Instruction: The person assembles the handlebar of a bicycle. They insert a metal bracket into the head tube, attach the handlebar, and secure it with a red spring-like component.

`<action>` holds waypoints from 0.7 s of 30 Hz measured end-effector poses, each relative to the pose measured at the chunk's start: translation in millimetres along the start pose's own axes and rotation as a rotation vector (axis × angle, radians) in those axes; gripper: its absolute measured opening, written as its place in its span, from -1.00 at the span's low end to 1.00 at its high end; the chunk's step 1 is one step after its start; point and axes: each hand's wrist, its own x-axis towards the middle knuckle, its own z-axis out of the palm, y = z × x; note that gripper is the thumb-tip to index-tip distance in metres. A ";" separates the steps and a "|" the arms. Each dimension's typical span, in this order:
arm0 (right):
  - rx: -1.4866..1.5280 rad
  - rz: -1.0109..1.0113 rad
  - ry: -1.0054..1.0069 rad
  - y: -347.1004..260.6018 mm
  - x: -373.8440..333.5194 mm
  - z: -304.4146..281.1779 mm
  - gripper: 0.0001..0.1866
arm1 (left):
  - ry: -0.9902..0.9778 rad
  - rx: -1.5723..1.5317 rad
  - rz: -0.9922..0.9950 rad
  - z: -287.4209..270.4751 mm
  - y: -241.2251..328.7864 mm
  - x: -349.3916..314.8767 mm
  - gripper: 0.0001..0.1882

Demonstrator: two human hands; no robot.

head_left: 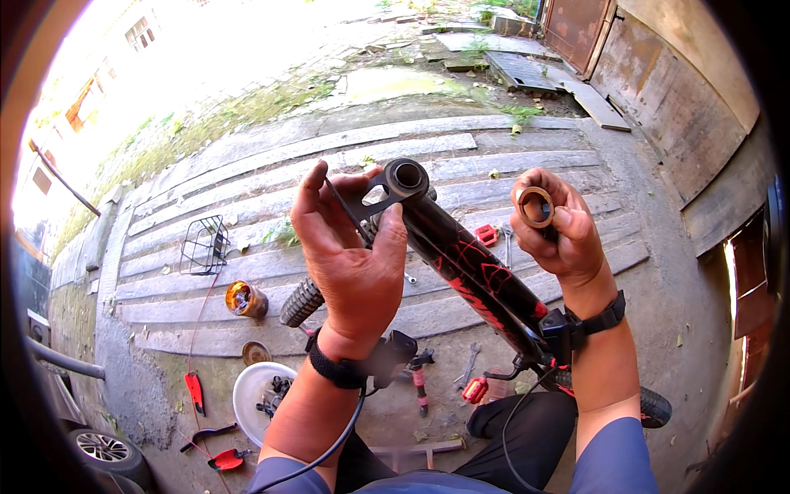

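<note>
A black bicycle frame [469, 267] with red markings slants across the middle, its open head tube [406, 175] pointing up and away from me. My left hand [350, 255] is closed around that end, with the thumb pressed against the frame just below the head tube and the fingers spread behind a flat black bracket. Its palm hides part of the frame. Off to the right, my right hand [564, 226] pinches a brownish metal ring [536, 207] between thumb and fingers, apart from the frame. The ring's opening faces me.
Left on the ground are a jar of brown grease [247, 299], a round lid [256, 353], a white basin [247, 395] of parts and a wire basket [205, 245]. Red pedals [475, 390], a wrench [470, 362] and red-handled tools [195, 392] lie around. Both wrists wear strapped devices with cables.
</note>
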 end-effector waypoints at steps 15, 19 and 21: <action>-0.121 0.029 -0.054 -13.2 21.0 15.3 -0.73 | 0.049 0.085 -0.030 -0.7 -6.2 -8.3 -0.24; -0.336 0.018 -0.107 -19.8 53.3 25.0 -0.81 | 0.057 0.060 -0.046 0.1 -5.4 -8.6 -0.23; -0.490 0.034 -0.078 -21.3 68.1 31.4 -0.79 | 0.060 0.052 -0.048 1.1 -5.4 -8.4 -0.23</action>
